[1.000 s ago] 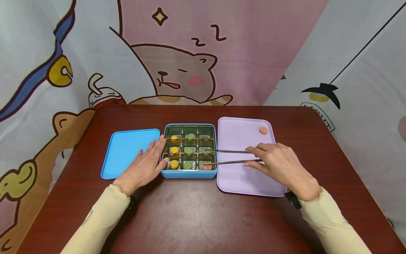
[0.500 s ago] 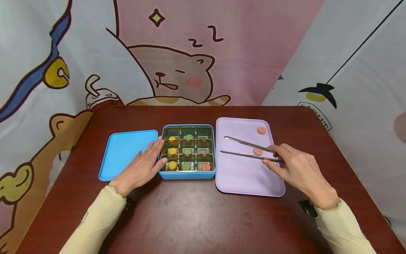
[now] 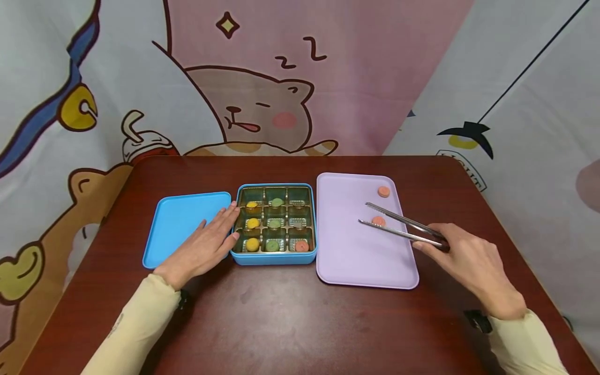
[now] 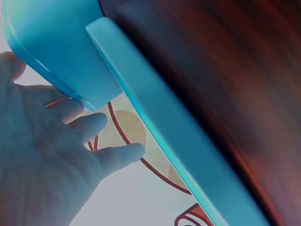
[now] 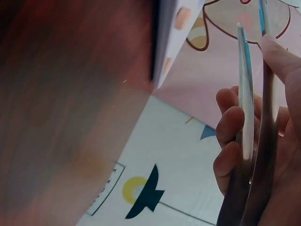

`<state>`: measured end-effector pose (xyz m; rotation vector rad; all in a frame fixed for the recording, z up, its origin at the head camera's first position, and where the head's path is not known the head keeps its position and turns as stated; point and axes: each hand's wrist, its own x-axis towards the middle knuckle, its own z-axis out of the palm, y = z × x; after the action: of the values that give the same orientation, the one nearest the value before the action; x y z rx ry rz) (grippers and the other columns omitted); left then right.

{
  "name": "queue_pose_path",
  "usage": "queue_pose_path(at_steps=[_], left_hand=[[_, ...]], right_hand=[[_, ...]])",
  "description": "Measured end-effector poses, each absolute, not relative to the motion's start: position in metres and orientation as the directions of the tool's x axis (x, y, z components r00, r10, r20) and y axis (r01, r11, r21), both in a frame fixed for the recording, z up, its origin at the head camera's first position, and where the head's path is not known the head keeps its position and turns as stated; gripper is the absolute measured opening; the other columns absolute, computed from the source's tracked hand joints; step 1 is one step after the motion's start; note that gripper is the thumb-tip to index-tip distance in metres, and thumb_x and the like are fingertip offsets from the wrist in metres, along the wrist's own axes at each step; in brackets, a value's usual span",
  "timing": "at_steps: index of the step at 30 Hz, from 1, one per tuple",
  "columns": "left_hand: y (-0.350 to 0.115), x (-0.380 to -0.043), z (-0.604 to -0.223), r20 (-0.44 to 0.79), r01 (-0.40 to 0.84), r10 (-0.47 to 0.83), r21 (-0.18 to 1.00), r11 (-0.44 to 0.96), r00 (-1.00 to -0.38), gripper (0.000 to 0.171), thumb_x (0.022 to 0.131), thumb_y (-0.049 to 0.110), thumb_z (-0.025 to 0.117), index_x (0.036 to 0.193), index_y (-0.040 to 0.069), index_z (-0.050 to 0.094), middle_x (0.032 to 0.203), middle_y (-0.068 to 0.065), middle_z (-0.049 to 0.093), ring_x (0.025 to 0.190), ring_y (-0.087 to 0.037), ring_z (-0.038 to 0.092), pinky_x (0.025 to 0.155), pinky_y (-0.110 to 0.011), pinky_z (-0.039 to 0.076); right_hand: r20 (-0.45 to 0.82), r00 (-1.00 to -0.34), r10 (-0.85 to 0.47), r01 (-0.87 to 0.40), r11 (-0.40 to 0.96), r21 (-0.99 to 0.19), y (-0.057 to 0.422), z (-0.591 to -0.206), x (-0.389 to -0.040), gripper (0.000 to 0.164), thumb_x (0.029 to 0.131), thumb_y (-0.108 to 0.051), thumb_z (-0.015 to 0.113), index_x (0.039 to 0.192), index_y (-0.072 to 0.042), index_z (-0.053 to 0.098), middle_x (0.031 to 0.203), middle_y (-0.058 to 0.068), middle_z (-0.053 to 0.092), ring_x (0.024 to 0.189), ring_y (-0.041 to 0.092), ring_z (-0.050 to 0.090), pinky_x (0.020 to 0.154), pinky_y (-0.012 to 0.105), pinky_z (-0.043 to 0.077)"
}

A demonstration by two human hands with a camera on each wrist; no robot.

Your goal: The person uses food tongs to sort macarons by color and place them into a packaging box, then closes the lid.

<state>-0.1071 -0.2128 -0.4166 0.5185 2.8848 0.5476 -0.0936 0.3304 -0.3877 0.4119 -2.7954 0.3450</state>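
Observation:
My right hand point(image 3: 473, 263) grips metal tongs point(image 3: 412, 224) over the right side of the lilac tray point(image 3: 361, 265). Their serrated tips stand apart, one on each side of a round pink piece point(image 3: 378, 222). Another pink piece point(image 3: 383, 191) lies near the tray's far right corner. My left hand point(image 3: 201, 252) rests its straight fingers against the left edge of a blue box point(image 3: 274, 259). Inside, a gold divided insert holds yellow pieces point(image 3: 252, 245) in the left column, green pieces point(image 3: 272, 245) in the middle and one pink piece point(image 3: 302, 246) at front right.
Left of the box, a flat blue lid point(image 3: 175, 224) lies partly under my left hand. The brown table point(image 3: 281, 323) reaches back to a cartoon-printed cloth point(image 3: 262, 109). The tray stands close beside the box's right side.
My right hand has drawn the tongs rightward out of the box to above the tray. The pink piece they reached stays in the front right compartment. My left hand keeps its place.

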Motion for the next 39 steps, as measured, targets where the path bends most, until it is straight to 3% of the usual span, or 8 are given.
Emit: queue_pose_path(at_steps=[9, 21, 39], left_hand=[[-0.214, -0.106, -0.42, -0.076, 0.322, 0.372, 0.36, 0.876, -0.925, 0.069, 0.112, 0.041, 0.041, 0.168, 0.012, 0.013, 0.174, -0.004, 0.002, 0.158, -0.037, 0.008, 0.118, -0.071, 0.016], [-0.215, -0.105, -0.421, -0.07, 0.33, 0.378, 0.361, 0.872, -0.923, 0.069, 0.112, 0.042, 0.04, 0.168, 0.012, 0.012, 0.174, -0.003, 0.004, 0.158, -0.039, 0.011, 0.117, -0.072, 0.018], [-0.214, -0.104, -0.42, -0.067, 0.331, 0.379, 0.364, 0.871, -0.923, 0.069, 0.112, 0.04, 0.041, 0.168, 0.012, 0.012, 0.174, -0.003, 0.005, 0.158, -0.04, 0.011, 0.117, -0.072, 0.019]], right_hand=[[0.238, -0.955, -0.178, -0.223, 0.959, -0.177, 0.353, -0.396, -0.093, 0.058, 0.08, -0.047, 0.088, 0.116, -0.006, 0.068, 0.084, 0.007, 0.068, 0.059, 0.018, 0.051, 0.043, 0.034, 0.036], [0.187, -0.967, -0.17, -0.199, 0.969, -0.145, 0.362, -0.402, -0.093, 0.062, 0.081, -0.05, 0.086, 0.116, -0.002, 0.066, 0.087, 0.014, 0.07, 0.059, 0.019, 0.053, 0.042, 0.034, 0.039], [0.206, -0.954, -0.216, -0.237, 0.968, -0.084, 0.36, -0.403, -0.1, 0.055, 0.078, -0.046, 0.089, 0.106, -0.004, 0.068, 0.076, 0.006, 0.066, 0.052, 0.015, 0.046, 0.039, 0.032, 0.036]])
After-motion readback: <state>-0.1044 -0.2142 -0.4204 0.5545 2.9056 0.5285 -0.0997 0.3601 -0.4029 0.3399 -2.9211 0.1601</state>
